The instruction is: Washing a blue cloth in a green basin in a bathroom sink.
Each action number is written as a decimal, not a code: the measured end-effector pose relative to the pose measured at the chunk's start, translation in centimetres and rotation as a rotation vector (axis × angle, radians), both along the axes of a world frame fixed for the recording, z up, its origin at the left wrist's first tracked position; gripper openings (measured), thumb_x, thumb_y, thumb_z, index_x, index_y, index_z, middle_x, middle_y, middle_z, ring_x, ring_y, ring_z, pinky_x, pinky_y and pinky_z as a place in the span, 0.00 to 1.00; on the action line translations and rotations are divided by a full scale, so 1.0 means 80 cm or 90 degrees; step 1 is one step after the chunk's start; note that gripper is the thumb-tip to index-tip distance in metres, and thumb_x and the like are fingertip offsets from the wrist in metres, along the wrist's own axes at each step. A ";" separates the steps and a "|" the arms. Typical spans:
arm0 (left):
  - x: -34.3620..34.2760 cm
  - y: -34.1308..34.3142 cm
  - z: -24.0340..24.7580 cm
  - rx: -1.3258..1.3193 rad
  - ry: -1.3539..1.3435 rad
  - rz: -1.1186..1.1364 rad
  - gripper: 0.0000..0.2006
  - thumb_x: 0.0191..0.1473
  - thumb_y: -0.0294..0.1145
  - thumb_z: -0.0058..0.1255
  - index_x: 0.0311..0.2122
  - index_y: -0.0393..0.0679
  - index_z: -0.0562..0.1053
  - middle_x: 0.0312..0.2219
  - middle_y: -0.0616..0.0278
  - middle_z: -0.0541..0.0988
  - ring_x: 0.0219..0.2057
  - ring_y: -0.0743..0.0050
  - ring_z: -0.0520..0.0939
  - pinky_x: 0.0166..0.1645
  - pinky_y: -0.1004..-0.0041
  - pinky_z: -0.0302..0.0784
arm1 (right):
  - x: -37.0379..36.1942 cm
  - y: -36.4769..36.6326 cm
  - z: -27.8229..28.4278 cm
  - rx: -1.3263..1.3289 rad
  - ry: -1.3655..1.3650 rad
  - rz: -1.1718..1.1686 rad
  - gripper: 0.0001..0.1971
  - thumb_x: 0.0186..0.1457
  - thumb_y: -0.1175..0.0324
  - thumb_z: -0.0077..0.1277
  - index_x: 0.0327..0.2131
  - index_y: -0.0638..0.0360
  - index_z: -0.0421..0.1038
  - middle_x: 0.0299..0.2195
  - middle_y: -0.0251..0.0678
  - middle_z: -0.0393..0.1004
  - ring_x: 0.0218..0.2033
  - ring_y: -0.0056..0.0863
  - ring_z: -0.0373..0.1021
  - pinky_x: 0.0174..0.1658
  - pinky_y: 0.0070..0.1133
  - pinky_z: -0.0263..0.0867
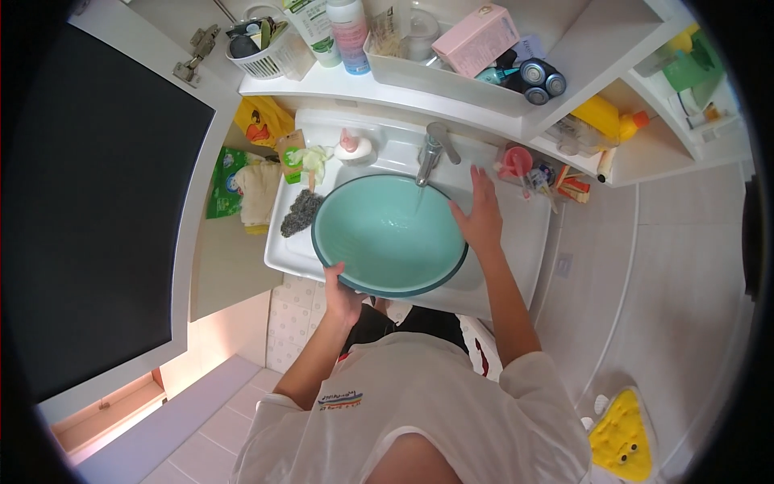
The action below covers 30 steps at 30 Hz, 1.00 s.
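A turquoise basin [387, 242] with a dark rim sits over the white sink [282, 254]. A thin stream of water runs from the metal faucet [431, 153] into it. My left hand [344, 300] grips the basin's near left rim, thumb on top and the other fingers hidden underneath. At the far right rim, my right hand [483, 214] holds nothing. Its fingers stretch toward the faucet, which they do not seem to touch, and the thumb points over the basin.
Left of the basin lie a grey scrubber [302, 213] and a pale cloth [313, 161]. A white soap bottle [353, 148] stands behind. Cups and small items [516, 164] crowd the right corner. A loaded shelf [339, 84] spans the back; an open cabinet door [121, 202] juts out left.
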<state>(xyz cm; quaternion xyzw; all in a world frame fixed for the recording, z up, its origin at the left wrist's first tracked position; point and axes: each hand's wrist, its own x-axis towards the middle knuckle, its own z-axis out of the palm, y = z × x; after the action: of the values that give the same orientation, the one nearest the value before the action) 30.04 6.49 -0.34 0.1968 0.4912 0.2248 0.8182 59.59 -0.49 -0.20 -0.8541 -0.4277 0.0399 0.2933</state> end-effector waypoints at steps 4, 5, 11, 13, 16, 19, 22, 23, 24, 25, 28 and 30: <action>0.001 0.008 0.013 0.038 0.045 0.024 0.41 0.46 0.59 0.45 0.63 0.46 0.56 0.61 0.52 0.60 0.60 0.49 0.63 0.57 0.40 0.59 | 0.022 0.062 0.044 -0.030 -0.029 0.101 0.34 0.48 0.74 0.53 0.62 0.45 0.58 0.64 0.37 0.55 0.54 0.40 0.66 0.52 0.30 0.67; 0.003 0.010 0.018 0.050 0.060 0.023 0.42 0.46 0.59 0.46 0.63 0.46 0.55 0.61 0.52 0.59 0.61 0.48 0.61 0.57 0.40 0.59 | 0.033 0.072 0.038 -0.029 -0.031 0.099 0.34 0.48 0.74 0.53 0.62 0.45 0.58 0.64 0.37 0.55 0.54 0.40 0.66 0.52 0.30 0.67; 0.013 0.012 0.038 0.056 0.063 0.074 0.38 0.50 0.46 0.48 0.66 0.67 0.47 0.63 0.57 0.50 0.64 0.46 0.49 0.56 0.32 0.54 | 0.088 0.112 -0.022 -0.014 -0.145 0.155 0.23 0.50 0.79 0.44 0.51 0.50 0.70 0.56 0.36 0.69 0.42 0.41 0.74 0.44 0.31 0.72; 0.014 0.012 0.043 0.055 0.070 0.078 0.39 0.49 0.45 0.48 0.66 0.68 0.46 0.63 0.57 0.50 0.64 0.46 0.49 0.56 0.32 0.54 | 0.093 0.118 -0.016 -0.046 -0.135 0.183 0.19 0.52 0.77 0.43 0.47 0.51 0.73 0.53 0.37 0.71 0.42 0.41 0.74 0.44 0.32 0.72; 0.012 0.012 0.046 0.055 0.085 0.080 0.41 0.49 0.44 0.49 0.67 0.68 0.45 0.63 0.58 0.50 0.64 0.47 0.49 0.56 0.31 0.54 | 0.083 0.132 0.022 -0.178 -0.064 0.158 0.18 0.52 0.77 0.42 0.46 0.53 0.74 0.52 0.39 0.72 0.44 0.41 0.73 0.47 0.32 0.70; 0.024 0.011 0.062 0.064 0.096 0.055 0.41 0.48 0.44 0.49 0.67 0.68 0.46 0.64 0.58 0.50 0.64 0.47 0.49 0.55 0.31 0.54 | 0.098 0.110 -0.013 -0.019 -0.062 0.178 0.23 0.51 0.77 0.45 0.52 0.52 0.70 0.53 0.42 0.70 0.49 0.43 0.70 0.50 0.31 0.68; 0.013 0.010 0.064 0.084 0.132 0.046 0.40 0.46 0.48 0.49 0.66 0.69 0.47 0.63 0.57 0.50 0.63 0.43 0.51 0.54 0.30 0.56 | 0.047 0.076 0.002 0.131 0.027 0.143 0.32 0.48 0.80 0.47 0.59 0.54 0.61 0.57 0.45 0.64 0.56 0.42 0.65 0.52 0.30 0.66; 0.013 0.010 0.064 0.098 0.142 0.023 0.40 0.45 0.52 0.50 0.64 0.70 0.48 0.62 0.56 0.51 0.61 0.39 0.54 0.52 0.29 0.58 | 0.042 0.052 -0.010 0.123 0.094 0.116 0.34 0.48 0.79 0.49 0.62 0.53 0.58 0.59 0.45 0.61 0.57 0.41 0.63 0.54 0.30 0.64; 0.015 0.012 0.067 0.098 0.139 0.019 0.40 0.45 0.52 0.50 0.64 0.70 0.48 0.62 0.56 0.51 0.61 0.39 0.54 0.52 0.29 0.58 | 0.038 0.024 -0.025 0.113 0.159 0.085 0.36 0.49 0.78 0.50 0.64 0.51 0.54 0.61 0.44 0.58 0.59 0.41 0.60 0.56 0.30 0.62; 0.013 0.014 0.071 0.076 0.149 0.006 0.41 0.44 0.52 0.50 0.65 0.66 0.49 0.63 0.55 0.51 0.62 0.40 0.54 0.54 0.29 0.57 | 0.020 0.005 -0.032 0.152 0.275 0.003 0.35 0.50 0.76 0.51 0.64 0.52 0.55 0.61 0.43 0.59 0.60 0.40 0.60 0.57 0.31 0.60; 0.010 0.027 0.059 -0.003 0.146 -0.051 0.44 0.43 0.55 0.50 0.66 0.58 0.50 0.63 0.54 0.52 0.62 0.42 0.54 0.56 0.29 0.52 | 0.002 -0.067 -0.075 0.179 0.493 -0.123 0.35 0.50 0.72 0.52 0.64 0.54 0.55 0.61 0.41 0.58 0.59 0.39 0.60 0.59 0.31 0.58; 0.006 0.040 0.047 -0.060 0.143 -0.085 0.45 0.42 0.56 0.50 0.66 0.52 0.51 0.63 0.53 0.53 0.62 0.43 0.54 0.58 0.29 0.50 | -0.011 -0.095 -0.101 0.167 0.603 -0.158 0.36 0.50 0.71 0.53 0.64 0.55 0.53 0.62 0.40 0.57 0.59 0.37 0.60 0.60 0.31 0.57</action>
<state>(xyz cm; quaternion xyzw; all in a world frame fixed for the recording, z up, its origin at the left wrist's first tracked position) 30.55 9.70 3.41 0.2143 0.5756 0.1235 0.7794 58.72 -8.11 -8.27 -0.7424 -0.1444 0.3340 0.5625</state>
